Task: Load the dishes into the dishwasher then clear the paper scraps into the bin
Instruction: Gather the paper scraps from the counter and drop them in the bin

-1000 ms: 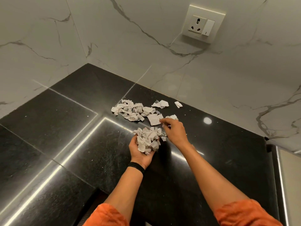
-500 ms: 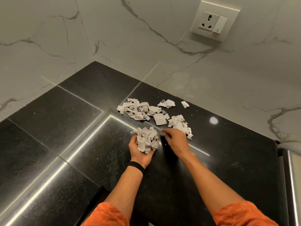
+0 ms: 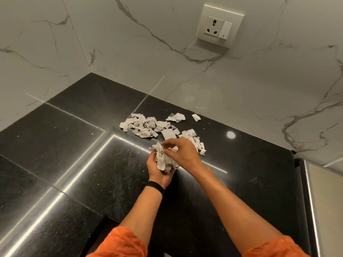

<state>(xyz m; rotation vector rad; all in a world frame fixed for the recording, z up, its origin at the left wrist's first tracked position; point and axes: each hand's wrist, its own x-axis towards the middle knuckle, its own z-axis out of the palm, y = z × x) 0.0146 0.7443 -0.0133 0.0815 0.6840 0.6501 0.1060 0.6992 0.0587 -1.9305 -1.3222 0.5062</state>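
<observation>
My left hand (image 3: 157,173) is cupped palm up around a wad of crumpled white paper scraps (image 3: 165,160), just above the black countertop (image 3: 74,164). My right hand (image 3: 182,154) sits over the top of that wad with its fingertips pinched at the scraps. Behind the hands a loose pile of scraps (image 3: 143,126) lies on the counter, a smaller pile (image 3: 194,140) lies to the right, and two single scraps (image 3: 176,117) rest near the wall. No dishes, dishwasher or bin are in view.
White marble walls (image 3: 130,52) meet in a corner behind the counter, with a socket and switch plate (image 3: 220,27) on the right wall. The counter's right edge (image 3: 300,182) drops off beside a pale surface. The front edge has a notch near my left elbow.
My right hand reached to the smaller pile on the right, then came back left onto the wad in my left hand. The left hand stayed put.
</observation>
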